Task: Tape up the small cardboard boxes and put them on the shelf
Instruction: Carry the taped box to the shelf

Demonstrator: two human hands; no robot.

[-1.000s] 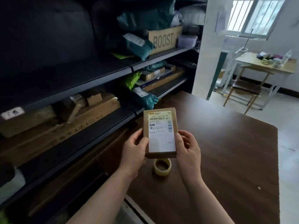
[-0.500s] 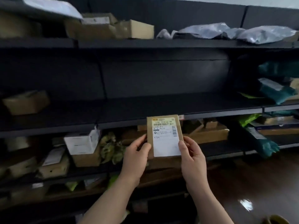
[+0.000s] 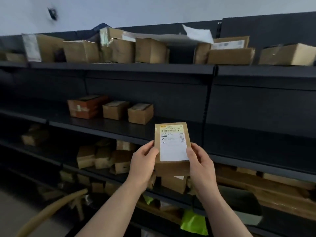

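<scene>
I hold a small brown cardboard box (image 3: 172, 142) with a white shipping label on top, level in front of the dark metal shelf unit (image 3: 171, 132). My left hand (image 3: 143, 163) grips its left edge and my right hand (image 3: 200, 165) grips its right edge. The box hovers just before the front edge of the middle shelf board, to the right of three small boxes (image 3: 140, 113) standing there. The stretch of middle shelf behind and right of the held box is bare.
The top shelf carries several cardboard boxes (image 3: 150, 50) and a white mailer bag (image 3: 196, 34). Lower shelves hold more small boxes (image 3: 104, 158), flat cartons (image 3: 273, 185) and a green bag (image 3: 194, 223). A tan curved wooden piece (image 3: 51, 209) sits at lower left.
My view swung from the table and tape roll to the shelf unit, then up and left along it. Both hands kept hold of the box and raised it toward the middle shelf.
</scene>
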